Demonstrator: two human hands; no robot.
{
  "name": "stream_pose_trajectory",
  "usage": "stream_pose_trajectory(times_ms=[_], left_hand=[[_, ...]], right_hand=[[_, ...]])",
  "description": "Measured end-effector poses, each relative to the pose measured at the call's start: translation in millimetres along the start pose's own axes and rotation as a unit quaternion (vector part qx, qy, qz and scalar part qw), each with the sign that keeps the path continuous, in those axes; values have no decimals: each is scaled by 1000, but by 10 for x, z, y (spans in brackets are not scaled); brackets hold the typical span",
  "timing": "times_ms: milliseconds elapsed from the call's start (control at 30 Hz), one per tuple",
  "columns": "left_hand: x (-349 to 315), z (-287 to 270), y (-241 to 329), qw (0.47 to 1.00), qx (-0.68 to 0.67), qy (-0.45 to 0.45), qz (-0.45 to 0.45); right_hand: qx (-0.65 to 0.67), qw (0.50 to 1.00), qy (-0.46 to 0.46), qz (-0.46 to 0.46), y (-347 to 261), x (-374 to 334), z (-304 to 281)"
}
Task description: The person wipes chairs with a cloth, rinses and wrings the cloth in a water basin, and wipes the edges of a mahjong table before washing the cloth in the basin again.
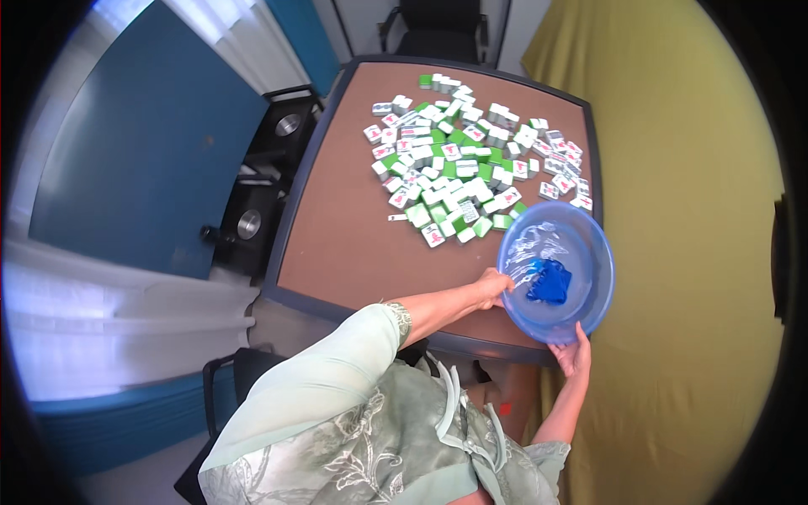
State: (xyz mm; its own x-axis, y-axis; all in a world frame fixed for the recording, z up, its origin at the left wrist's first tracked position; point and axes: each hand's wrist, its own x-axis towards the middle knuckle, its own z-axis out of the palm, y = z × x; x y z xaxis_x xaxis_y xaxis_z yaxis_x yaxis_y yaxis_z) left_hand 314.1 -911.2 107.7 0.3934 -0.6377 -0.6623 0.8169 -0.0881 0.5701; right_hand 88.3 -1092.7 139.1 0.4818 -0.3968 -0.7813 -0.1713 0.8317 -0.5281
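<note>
A translucent blue plastic basin (pixel 602 252) is at the near right corner of the table, partly over its edge. My left hand (pixel 492 289) grips the basin's left side, fingers closed at the rim. From below right, my right hand (pixel 575 353) holds its near edge, thumb up along the wall and fingers underneath. Inside the basin lies a crumpled dark blue cloth (pixel 550 282), with a shiny patch beside it that looks like clear plastic or water. Beyond the basin, many green-backed white mahjong tiles (pixel 459 168) are heaped and scattered, some face up.
The brown-topped table (pixel 337 244) has a raised dark rim. A black chair (pixel 438 29) stands at the far side. To the left are dark stands with round metal trays (pixel 249 224) and a blue panel (pixel 143 143). A yellow curtain (pixel 673 252) hangs close along the right.
</note>
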Motion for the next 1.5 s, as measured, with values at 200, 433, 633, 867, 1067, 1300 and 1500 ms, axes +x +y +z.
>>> stream_pose_trajectory(times_ms=[200,433,633,867,1067,1300,1500], left_hand=[[-487,9,121,999,51,9,-2],[-1270,-329,465,996,68,-33,53],[-2015,-968,721,995,43,-19,85],[-2857,-1938,1149,984,59,17,165],[-3498,-3041,1430,977,47,8,209],[-4106,-4073,1557,966,27,51,252],[-4421,-4777,1450,953,29,166,250]], right_hand=[[56,993,-104,-24,345,-277,-9],[-11,988,-69,-139,546,-973,601],[-38,986,-85,-140,984,-1355,1310],[-55,983,-120,-127,1595,-1486,2309],[-75,981,-155,-91,2339,-1541,3215],[-96,976,-192,-41,3126,-1679,4179],[-177,955,-237,3,3541,-1612,4821]])
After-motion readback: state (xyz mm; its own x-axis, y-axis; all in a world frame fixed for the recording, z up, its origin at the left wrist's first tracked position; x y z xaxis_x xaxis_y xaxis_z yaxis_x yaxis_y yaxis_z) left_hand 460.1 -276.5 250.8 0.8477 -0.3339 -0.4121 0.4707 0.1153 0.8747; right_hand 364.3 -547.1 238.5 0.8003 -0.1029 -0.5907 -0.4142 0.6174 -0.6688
